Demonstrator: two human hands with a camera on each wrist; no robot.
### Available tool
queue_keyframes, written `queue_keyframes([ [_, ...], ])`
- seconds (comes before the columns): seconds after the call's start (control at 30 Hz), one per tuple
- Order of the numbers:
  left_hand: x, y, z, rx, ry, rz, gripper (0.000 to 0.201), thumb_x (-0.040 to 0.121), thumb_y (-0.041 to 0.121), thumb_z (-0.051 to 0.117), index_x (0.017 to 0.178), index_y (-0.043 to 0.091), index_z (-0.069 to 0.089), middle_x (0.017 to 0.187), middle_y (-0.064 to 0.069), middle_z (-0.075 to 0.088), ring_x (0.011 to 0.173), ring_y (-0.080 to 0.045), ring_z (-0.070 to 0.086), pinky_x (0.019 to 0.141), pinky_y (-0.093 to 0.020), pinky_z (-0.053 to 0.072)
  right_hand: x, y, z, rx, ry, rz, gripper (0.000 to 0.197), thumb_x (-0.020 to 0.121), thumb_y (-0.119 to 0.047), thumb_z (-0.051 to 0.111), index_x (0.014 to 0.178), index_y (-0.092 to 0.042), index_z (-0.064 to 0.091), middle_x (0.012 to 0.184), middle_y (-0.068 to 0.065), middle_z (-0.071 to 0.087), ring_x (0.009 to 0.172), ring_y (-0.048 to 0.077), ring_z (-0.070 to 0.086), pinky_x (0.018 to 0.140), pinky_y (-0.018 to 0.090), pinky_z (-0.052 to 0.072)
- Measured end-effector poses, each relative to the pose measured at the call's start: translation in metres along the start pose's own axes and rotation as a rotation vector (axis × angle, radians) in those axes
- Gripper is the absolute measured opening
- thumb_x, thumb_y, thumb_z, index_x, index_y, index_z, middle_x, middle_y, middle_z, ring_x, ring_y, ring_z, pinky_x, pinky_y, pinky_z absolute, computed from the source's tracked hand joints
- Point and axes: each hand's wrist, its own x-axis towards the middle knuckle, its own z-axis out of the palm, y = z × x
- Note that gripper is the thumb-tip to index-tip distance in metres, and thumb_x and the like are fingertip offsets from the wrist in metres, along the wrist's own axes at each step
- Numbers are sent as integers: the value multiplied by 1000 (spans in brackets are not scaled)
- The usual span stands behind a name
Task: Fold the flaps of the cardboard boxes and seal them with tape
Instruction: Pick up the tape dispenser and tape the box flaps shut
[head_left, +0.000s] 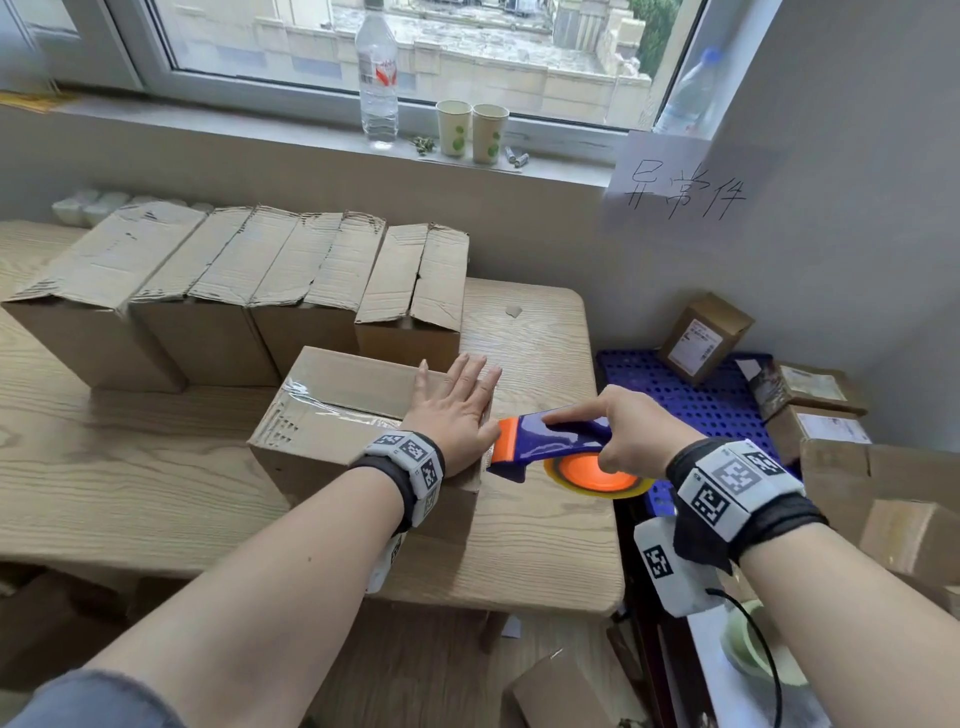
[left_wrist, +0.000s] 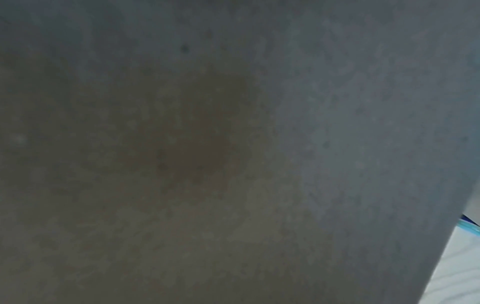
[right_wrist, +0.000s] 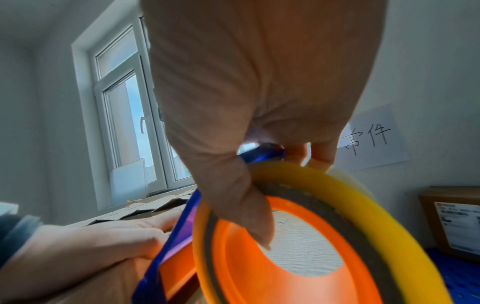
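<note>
My left hand (head_left: 457, 410) lies flat, fingers straight and slightly spread, pressing the right end of the cardboard box (head_left: 332, 410) standing on the wooden table (head_left: 545, 545) in front of me; clear tape (head_left: 332, 402) runs along its closed top. My right hand (head_left: 631, 431) is curled round the blue and orange tape dispenser (head_left: 550, 441), forefinger stretched along its top, its orange edge against the box's right end beside my left palm. The left wrist view is dark
</note>
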Motion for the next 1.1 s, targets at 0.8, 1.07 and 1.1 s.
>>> queue_keyframes([
  [0.8, 4, 8, 0, -42, -23, -22, 81, 85, 29, 42, 150, 32, -7, 158, 9, -13, 144, -10, -19, 113, -53, -17, 10, -2, 14, -26, 5, -42, 65, 77, 3, 53, 124, -41, 60, 71, -23, 34, 85, 4, 40, 57, 12, 31],
  [1.07, 7, 15, 0, -75, -24, -58, 83, 84, 23, 45, 151, 31, -2, 159, 8, -12, 144, -12, -21, 110, -53, -21, 24, -5, 21, 72, 22, 44, 60, 69, -3, 52, 113, -41, 68, 109, -17, 68, 100, 7, 57, 78, 15, 41],
  [1.1, 7, 16, 0, -74, -20, -60, 82, 84, 24, 46, 151, 31, -1, 159, 8, -11, 144, -12, -21, 110, -53, -21, 23, -5, 22, 87, 21, 87, 59, 70, -4, 51, 113, -40, 68, 108, -16, 67, 98, 8, 57, 79, 18, 42],
])
